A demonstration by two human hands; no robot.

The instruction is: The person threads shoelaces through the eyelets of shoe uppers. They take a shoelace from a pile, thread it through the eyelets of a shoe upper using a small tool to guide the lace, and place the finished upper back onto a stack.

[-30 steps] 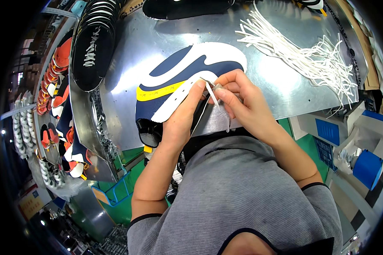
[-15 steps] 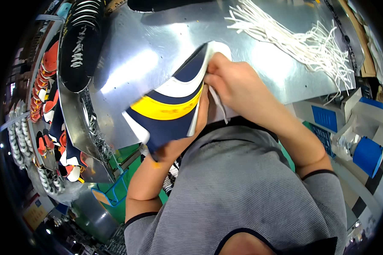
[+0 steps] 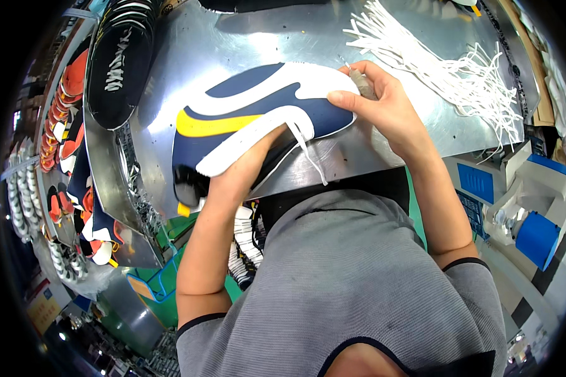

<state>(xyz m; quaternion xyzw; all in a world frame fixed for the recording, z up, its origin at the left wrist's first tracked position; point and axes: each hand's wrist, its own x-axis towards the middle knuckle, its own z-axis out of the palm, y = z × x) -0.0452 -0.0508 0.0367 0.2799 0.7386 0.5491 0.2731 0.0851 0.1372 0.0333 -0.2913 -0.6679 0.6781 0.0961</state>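
1. The navy, white and yellow shoe upper [image 3: 324, 113] lies tilted above the near side of the table [image 3: 358, 160], with the left hand [image 3: 242, 169] reaching in under its white strip. Those fingers are hidden, so I cannot tell whether that grip is closed on the upper; a weak hold could let it twist or drop.
2. The right hand [image 3: 383, 103] has its grip closed around a small tool with a wrapped grey-brown handle [image 3: 363, 85]. Its thin tip is near the upper's toe end, so a careless turn of the wrist might scratch the material or prick a finger.
3. A white lace [image 3: 311, 160] dangles from the white strip, its end near the table's front edge. Catching on that edge or on a sleeve could pull it out.
4. The loose bundle of white laces [image 3: 446, 75] sits beyond the right hand; a wide elbow or wrist swing could tangle or scatter it.
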